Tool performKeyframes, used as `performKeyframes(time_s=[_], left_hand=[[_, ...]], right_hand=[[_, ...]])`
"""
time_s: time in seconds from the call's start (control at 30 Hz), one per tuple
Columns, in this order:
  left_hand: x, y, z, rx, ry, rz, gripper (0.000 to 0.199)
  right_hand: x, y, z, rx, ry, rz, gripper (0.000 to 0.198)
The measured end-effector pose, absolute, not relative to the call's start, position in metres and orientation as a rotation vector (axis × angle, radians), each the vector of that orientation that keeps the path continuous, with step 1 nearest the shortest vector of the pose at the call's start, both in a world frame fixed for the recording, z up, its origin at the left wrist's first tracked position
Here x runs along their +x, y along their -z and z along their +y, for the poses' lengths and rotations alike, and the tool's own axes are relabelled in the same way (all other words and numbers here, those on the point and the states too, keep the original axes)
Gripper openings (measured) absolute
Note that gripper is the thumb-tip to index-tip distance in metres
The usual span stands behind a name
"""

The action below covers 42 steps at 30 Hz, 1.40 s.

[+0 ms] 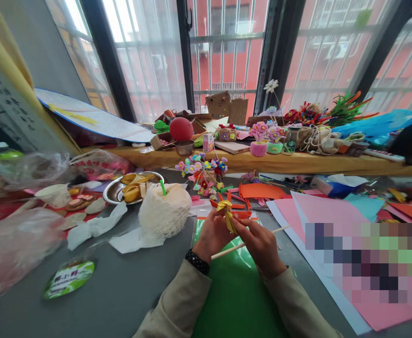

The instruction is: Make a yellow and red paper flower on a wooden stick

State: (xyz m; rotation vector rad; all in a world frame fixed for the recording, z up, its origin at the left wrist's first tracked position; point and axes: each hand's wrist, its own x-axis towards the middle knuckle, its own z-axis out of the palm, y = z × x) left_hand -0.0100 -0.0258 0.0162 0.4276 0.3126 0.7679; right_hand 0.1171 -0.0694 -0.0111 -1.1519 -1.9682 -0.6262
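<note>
A folded yellow paper flower [224, 207] is held up between my two hands, above a green plastic sheet [227, 291]. My left hand [213, 231], with a dark dotted band at the wrist, is closed around its left side. From the right, the fingers of my right hand [258, 241] pinch the flower's lower part. A thin wooden stick [227, 250] lies slanting beneath both hands. Orange paper strips [239, 202] are scattered just behind the flower. My palms and some fingertips are hidden from this angle.
Left of my hands stands a coconut in white foam netting [164, 210], with a metal bowl of peels [110, 190] behind it. Pink paper sheets [329, 213] spread to the right. Small craft flowers [206, 173] stand ahead, below a crowded window ledge [139, 158].
</note>
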Motion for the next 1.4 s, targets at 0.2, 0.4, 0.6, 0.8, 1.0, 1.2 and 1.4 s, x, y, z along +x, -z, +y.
performKeyframes(time_s=[0.2,0.4,0.6,0.8,1.0,1.2,1.4], left_hand=[[-0.009,-0.014,-0.024,0.442,-0.776,0.337,0.018],[-0.009,-0.014,-0.024,0.43,-0.824,0.362,0.017],[-0.005,-0.015,-0.024,0.421,-0.865,0.35,0.018],[0.0,-0.013,-0.028,0.492,-0.921,0.365,0.021],[-0.003,-0.008,-0.024,0.655,-1.08,0.397,0.018],[-0.004,-0.007,-0.025,0.739,-1.064,0.403,0.017],[-0.002,-0.005,-0.027,0.735,-1.035,0.43,0.02]], right_hand=[[0.118,0.012,-0.069,-1.145,0.651,-1.968,0.03],[0.115,0.011,-0.067,-1.167,0.67,-1.944,0.028],[0.115,0.011,-0.068,-1.139,0.658,-1.96,0.029],[0.114,0.014,-0.065,-1.167,0.595,-1.903,0.03],[0.114,-0.001,-0.066,-1.114,0.066,-1.932,0.031],[0.122,-0.012,-0.066,-1.183,-0.155,-1.798,0.036],[0.124,-0.007,-0.062,-1.191,-0.203,-1.78,0.041]])
